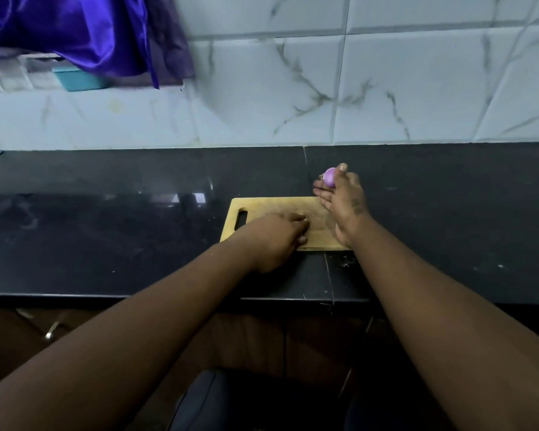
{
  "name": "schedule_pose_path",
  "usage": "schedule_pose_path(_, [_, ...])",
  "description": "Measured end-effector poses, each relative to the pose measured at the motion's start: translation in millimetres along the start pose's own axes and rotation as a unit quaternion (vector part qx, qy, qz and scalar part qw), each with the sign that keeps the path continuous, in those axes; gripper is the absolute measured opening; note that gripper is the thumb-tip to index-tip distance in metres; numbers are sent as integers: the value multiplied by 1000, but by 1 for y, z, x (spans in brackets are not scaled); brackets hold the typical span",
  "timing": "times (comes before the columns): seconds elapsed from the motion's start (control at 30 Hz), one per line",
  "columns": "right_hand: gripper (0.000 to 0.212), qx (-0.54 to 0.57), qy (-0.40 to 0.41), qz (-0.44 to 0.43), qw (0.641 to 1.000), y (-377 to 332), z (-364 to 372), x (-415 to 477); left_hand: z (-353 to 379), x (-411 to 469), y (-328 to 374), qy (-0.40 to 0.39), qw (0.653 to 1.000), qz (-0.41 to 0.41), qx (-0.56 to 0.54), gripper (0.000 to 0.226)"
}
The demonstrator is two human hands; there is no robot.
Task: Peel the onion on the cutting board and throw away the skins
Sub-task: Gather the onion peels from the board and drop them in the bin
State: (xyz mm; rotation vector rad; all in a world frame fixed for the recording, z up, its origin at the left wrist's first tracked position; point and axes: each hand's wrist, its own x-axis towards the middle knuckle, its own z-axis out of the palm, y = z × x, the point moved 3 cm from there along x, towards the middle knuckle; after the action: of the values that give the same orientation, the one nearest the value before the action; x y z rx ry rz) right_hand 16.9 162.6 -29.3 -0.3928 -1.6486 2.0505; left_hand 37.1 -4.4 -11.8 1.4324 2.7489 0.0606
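A small purple onion [329,176] sits in my right hand [344,200], held above the far right corner of the wooden cutting board [271,205]. The onion looks smooth, with a bit of root end at its left. My left hand [280,236] rests palm down on the near middle of the board, fingers curled together over its surface. What lies under those fingers is hidden. The board has a handle slot at its left end.
The board lies on a dark polished counter [106,231] whose front edge runs just below it. A marbled tile wall [386,88] stands behind. Purple cloth [84,32] and a teal container [81,79] hang at the upper left. Cabinet handles [52,329] show below the counter.
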Motion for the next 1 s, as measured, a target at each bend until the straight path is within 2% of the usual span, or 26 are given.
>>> schedule_pose_path(0.2, [45,-14,6,-5,1000,-3,1,-6,-4,-12,6,-20,993,8,120,63])
schedule_pose_path(0.33, [36,-16,6,-1,1000,-7,4,-11,-6,-22,11,25,991,7,133,43])
schedule_pose_path(0.47, [34,-50,14,-10,999,-8,9,-19,-1,-37,22,88,991,-32,100,32])
schedule_pose_path(0.6, [34,-80,-6,2,997,-6,27,-48,1,-47,27,172,983,-31,57,25])
schedule_pose_path(0.7, [40,-42,-48,55,996,-1,46,-87,2,-51,24,257,964,-20,-56,25])
schedule_pose_path(0.77, [46,20,-40,92,995,1,57,-111,2,-61,16,320,920,-94,-206,22])
schedule_pose_path(0.8, [49,69,-26,112,991,0,61,-123,4,-67,10,346,877,-152,-297,20])
schedule_pose_path(0.87, [55,188,-11,158,969,3,73,-144,12,-80,7,371,742,-228,-510,18])
schedule_pose_path(0.9, [56,238,-11,185,954,5,81,-156,16,-91,10,382,670,-238,-591,18])
schedule_pose_path(0.97, [64,279,-31,222,934,16,104,-182,23,-121,13,415,577,-245,-660,18])
schedule_pose_path(1.0, [68,282,-45,227,931,22,114,-195,28,-138,11,431,551,-257,-666,19])
